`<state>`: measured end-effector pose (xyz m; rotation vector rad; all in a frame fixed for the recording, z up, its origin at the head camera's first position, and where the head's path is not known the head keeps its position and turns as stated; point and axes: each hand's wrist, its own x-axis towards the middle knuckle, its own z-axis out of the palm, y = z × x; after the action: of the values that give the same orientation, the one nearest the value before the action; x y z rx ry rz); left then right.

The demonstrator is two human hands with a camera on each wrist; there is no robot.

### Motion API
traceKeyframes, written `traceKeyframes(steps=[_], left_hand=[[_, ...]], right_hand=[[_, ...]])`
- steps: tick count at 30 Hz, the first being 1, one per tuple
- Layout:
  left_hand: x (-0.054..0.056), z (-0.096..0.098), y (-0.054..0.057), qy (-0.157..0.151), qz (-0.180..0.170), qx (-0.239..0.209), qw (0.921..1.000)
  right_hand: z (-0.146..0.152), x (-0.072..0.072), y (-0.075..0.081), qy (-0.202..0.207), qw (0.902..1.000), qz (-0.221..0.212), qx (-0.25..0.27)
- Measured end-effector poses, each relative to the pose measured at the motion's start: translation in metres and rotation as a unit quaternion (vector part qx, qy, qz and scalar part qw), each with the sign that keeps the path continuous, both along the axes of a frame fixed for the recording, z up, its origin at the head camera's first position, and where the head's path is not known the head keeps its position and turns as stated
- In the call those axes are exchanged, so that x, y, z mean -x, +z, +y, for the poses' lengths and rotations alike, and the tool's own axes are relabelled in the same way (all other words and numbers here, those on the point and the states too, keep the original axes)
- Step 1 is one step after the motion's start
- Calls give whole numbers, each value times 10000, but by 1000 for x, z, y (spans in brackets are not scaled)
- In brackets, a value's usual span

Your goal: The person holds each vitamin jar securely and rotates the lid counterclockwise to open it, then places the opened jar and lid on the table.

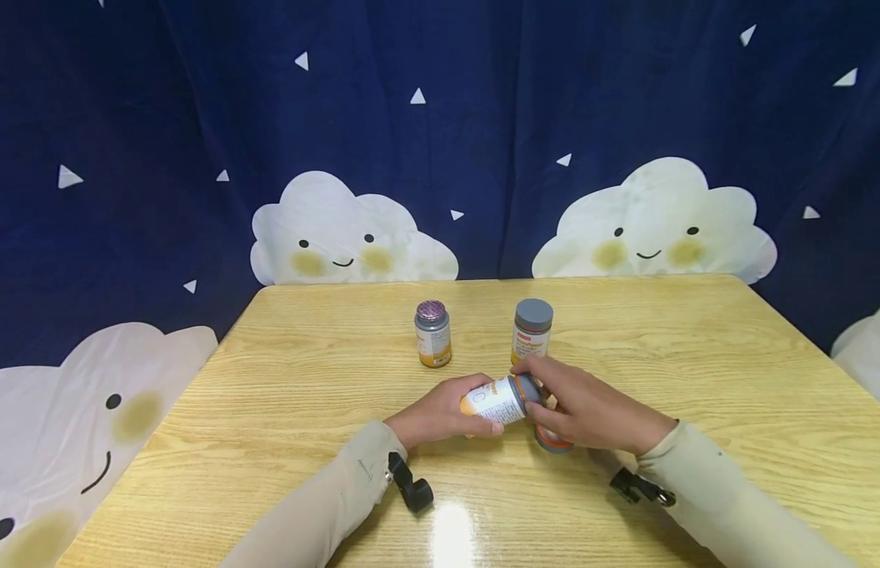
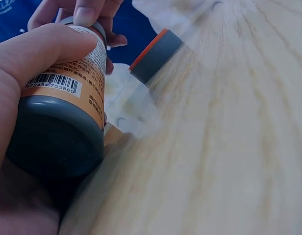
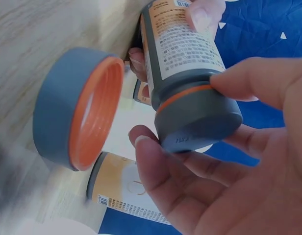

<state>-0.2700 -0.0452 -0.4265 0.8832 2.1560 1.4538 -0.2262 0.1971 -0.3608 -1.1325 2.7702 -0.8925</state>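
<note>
Grey bottle (image 1: 498,400) with white-orange label, barcode, grey cap with orange ring; held sideways just above desk (image 1: 270,410). Gripped by left hand (image 1: 440,414) round its body, right hand (image 1: 589,410) pinching its cap. Loose grey-orange lid (image 1: 552,440) on edge under right hand. Light wood-grain top. Beyond: two upright bottles, small purple-capped (image 1: 433,334), grey-capped (image 1: 531,330). Navy cloud curtain (image 1: 482,118) behind.

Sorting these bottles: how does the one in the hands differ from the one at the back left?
The held bottle lies tilted on its side, gripped by the left hand with the right hand on its cap; the back-left bottle stands upright, untouched. The held bottle has a plain grey cap; the back-left bottle's top looks purple and patterned. Both have grey bodies with white-and-orange labels.
</note>
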Motion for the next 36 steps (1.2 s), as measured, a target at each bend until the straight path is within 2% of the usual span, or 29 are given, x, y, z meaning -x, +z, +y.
traceKeyframes(steps=[9,17,20,24,29,36], left_hand=[[1,1,-2,-38,15,-130,9999],[2,2,-2,-62,56,-112,9999],[3,1,-2,-57,15,-102,9999],[2,1,-1,-22,-16,-72,10000],[2,1,-2,29,9,-46,10000],[3,1,-2,32,13,-38,10000]], right_hand=[[3,1,8,-42,9997,-254,-26],[4,2,10,-828,9965,30,76],[2,4,7,-981,9952,79,-2],[2,5,6,-938,9956,19,-42],[4,5,7,-638,9979,-52,36],[5,5,10,-476,9986,216,-27]])
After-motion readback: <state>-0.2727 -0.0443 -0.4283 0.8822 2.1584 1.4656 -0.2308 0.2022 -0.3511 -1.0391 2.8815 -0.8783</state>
